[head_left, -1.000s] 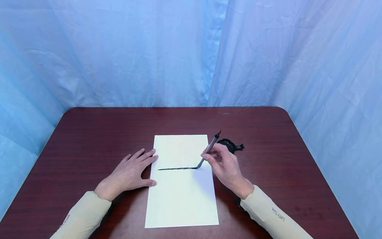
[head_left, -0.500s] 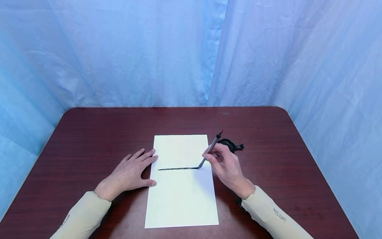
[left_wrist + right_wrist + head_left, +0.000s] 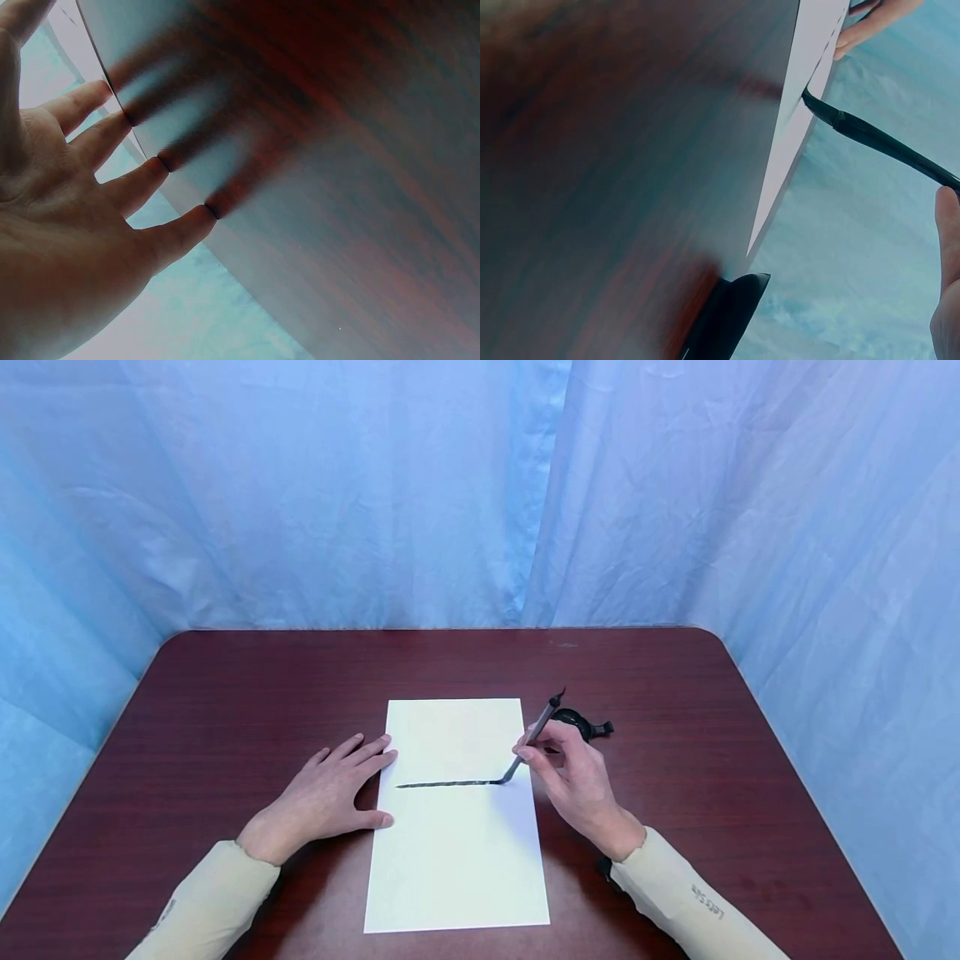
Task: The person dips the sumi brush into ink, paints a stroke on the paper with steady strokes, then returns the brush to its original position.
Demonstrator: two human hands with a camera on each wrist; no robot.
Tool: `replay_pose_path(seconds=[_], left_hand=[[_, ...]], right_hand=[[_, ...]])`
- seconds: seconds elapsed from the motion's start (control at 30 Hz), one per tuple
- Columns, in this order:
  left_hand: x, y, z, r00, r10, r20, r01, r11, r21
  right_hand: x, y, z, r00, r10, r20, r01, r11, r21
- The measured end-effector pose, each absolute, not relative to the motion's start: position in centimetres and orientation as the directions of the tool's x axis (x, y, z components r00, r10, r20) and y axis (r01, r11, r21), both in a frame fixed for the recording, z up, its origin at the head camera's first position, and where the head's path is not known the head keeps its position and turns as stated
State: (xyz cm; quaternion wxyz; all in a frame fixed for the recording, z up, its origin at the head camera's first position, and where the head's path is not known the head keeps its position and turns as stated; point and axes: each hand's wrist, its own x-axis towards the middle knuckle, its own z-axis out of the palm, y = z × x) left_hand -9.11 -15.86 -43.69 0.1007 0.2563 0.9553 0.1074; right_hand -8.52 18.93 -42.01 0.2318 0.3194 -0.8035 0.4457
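A white sheet of paper [image 3: 457,852] lies on the dark red table [image 3: 225,710], with a black horizontal stroke [image 3: 446,783] across its middle. My right hand [image 3: 573,777] pinches a slim ink brush [image 3: 534,735], its tip touching the paper at the stroke's right end. The brush [image 3: 877,139] also shows in the right wrist view, tip on the paper [image 3: 802,97]. My left hand [image 3: 330,793] lies flat with spread fingers [image 3: 120,195] on the table, fingertips and thumb on the sheet's left edge.
A small black ink dish [image 3: 581,722] sits just behind my right hand, right of the paper; it appears as a dark shape [image 3: 727,315] in the right wrist view. Blue cloth [image 3: 450,485] hangs round the table on three sides.
The right hand and brush have slid slightly to the right, lengthening the stroke a little. The left hand has not moved.
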Motion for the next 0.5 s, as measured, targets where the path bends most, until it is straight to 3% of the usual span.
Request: replay_pose_path(seconds=[0.5], left_hand=[[-9.07,-15.88,-43.65,-0.849,0.512,-0.133,0.469,0.845,0.258]], right_hand=[[-8.58,19.23,-42.12,-0.677,-0.303,0.671,-0.731,0.379,-0.567]])
